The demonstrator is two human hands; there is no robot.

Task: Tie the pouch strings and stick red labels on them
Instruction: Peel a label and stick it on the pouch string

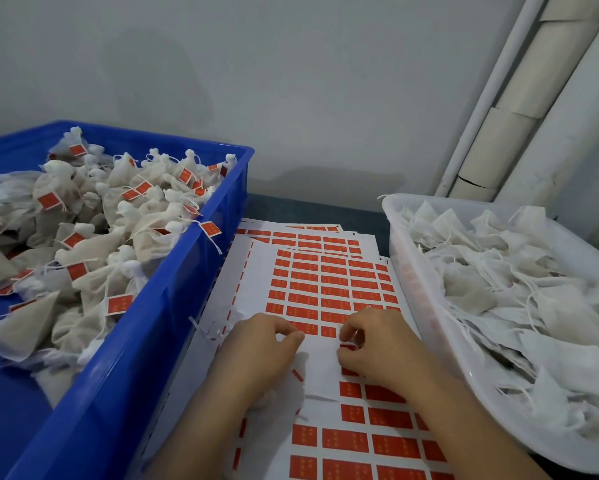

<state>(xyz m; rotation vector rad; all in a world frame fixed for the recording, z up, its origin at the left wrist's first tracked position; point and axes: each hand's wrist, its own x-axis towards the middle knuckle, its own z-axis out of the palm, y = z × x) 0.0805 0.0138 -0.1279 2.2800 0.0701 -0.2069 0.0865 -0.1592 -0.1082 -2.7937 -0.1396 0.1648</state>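
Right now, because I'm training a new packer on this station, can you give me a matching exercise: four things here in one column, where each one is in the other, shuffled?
Things:
1. blue crate
2. white tray
3. label sheets
4. red label

Places:
A. pinched in the fingers of the right hand
B. on the right, holding pouches without labels
C. on the left, holding tied, labelled pouches
D. in the middle, between crate and tray

Pairs: 1-C, 2-B, 3-D, 4-A
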